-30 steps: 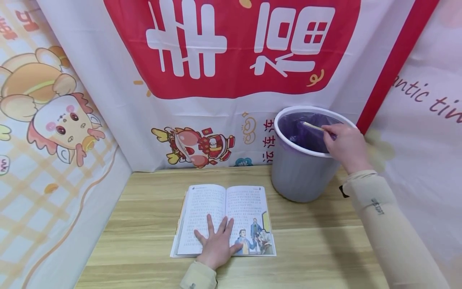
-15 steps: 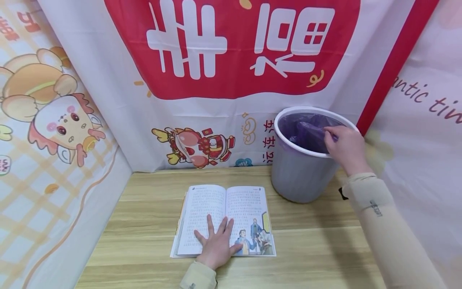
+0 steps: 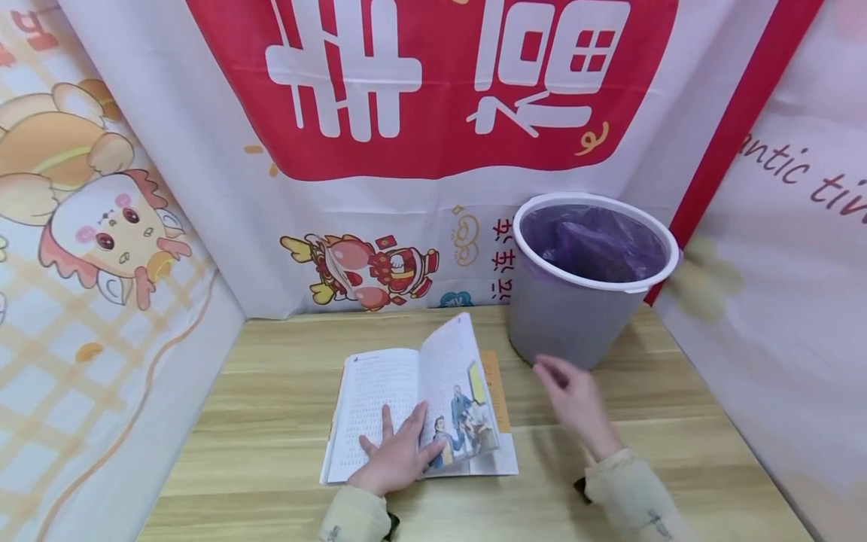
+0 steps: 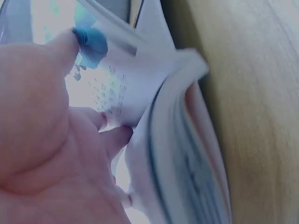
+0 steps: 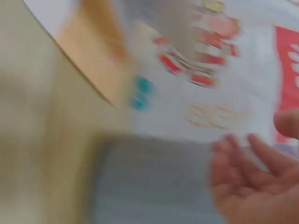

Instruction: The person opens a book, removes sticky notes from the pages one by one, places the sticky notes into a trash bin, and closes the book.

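Note:
An open book [image 3: 379, 384] lies on the wooden table, its right-hand leaves [image 3: 450, 369] raised at a slant with an orange sheet [image 3: 497, 384] showing beneath. My left hand [image 3: 393, 455] rests on its lower middle, fingers spread and thumb against the raised page. The left wrist view shows the thumb [image 4: 65, 49] by a blue printed picture and the book's thick edge [image 4: 180, 149] alongside. Between the book and a grey bin [image 3: 562, 324] hovers my right hand [image 3: 572, 395], fingers loosely bent and holding nothing. A purple bag [image 3: 596, 241] lines the bin, hiding what lies inside.
The bin stands at the back right, its white rim [image 3: 637, 286] well above the tabletop [image 3: 284, 421]. Printed cloth [image 3: 379, 203] hangs behind the table, with more cloth at the left [image 3: 115, 301] and right [image 3: 779, 301].
My right hand has left the bin and come down toward the book; the thin pale stick it held is out of sight. The book's right-hand leaves have lifted, and my left hand has shifted slightly left.

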A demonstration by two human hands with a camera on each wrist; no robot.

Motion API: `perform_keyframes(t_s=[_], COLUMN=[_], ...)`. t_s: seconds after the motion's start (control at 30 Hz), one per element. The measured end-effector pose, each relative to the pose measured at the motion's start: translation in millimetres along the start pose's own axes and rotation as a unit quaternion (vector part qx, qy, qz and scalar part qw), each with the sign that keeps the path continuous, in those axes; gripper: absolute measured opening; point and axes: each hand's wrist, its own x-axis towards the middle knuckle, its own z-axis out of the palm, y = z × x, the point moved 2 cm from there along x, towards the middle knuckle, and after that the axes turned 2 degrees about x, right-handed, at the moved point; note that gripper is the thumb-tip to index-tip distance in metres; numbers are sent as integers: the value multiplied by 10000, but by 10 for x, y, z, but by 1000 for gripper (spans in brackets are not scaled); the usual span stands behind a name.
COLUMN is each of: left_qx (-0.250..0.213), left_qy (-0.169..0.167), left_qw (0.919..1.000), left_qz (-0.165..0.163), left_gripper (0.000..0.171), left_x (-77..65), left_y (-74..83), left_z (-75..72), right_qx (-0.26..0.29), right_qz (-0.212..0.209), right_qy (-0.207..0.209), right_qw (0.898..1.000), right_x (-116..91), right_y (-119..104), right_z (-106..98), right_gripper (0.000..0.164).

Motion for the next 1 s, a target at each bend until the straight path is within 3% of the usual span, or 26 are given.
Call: perform_keyframes(t_s=[0.03, 0.1, 0.17, 0.23, 0.4, 0.6, 0.67, 0.73, 0.83, 0.93, 1.0], left_qx=[-134, -335, -380, -343, -214, -117, -164, -258, -467, -924, -1404], left_qy=[-56, -143, -264, -326, -257, -26, 0, -63, -295, -458, -367], left_qw=[9999, 9993, 9989, 9988, 9994, 9999, 9997, 9993, 9975, 9920, 9863], left_qz=[-20, -55, -89, -117, -95, 69, 167, 265, 447, 729, 787], left_gripper=[87, 87, 88, 87, 83, 78, 77, 75, 73, 66, 61], left_x=[1, -4, -9, -14, -32, 1, 7, 5, -6, -22, -21], left_y=[-8, -10, -2, 11, 28, 52, 89, 132, 168, 123, 18], left_z=[-17, -45, -57, -63, -40, 52, 74, 78, 56, -45, -141], right_qx=[104, 371, 741, 1206, 2012, 2224, 2089, 2137, 2029, 2054, 2049], right_qz=[588, 1534, 2094, 2439, 2815, 2727, 2514, 2258, 1693, 1426, 1337], right_qy=[-448, -1087, -1284, -1268, -1215, -1122, -1116, -1347, -1643, -1710, -1640], right_qw=[9972, 9815, 9665, 9539, 9303, 9293, 9385, 9408, 9504, 9530, 9556], right_x=[-49, -134, -185, -199, -159, -134, -128, -126, -129, -142, -152], right_y=[107, 287, 407, 447, 405, 233, 102, -56, -275, -409, -425], right_z=[126, 343, 520, 657, 852, 821, 766, 704, 633, 638, 714], right_gripper=[40, 53, 60, 67, 83, 68, 61, 49, 37, 40, 44])
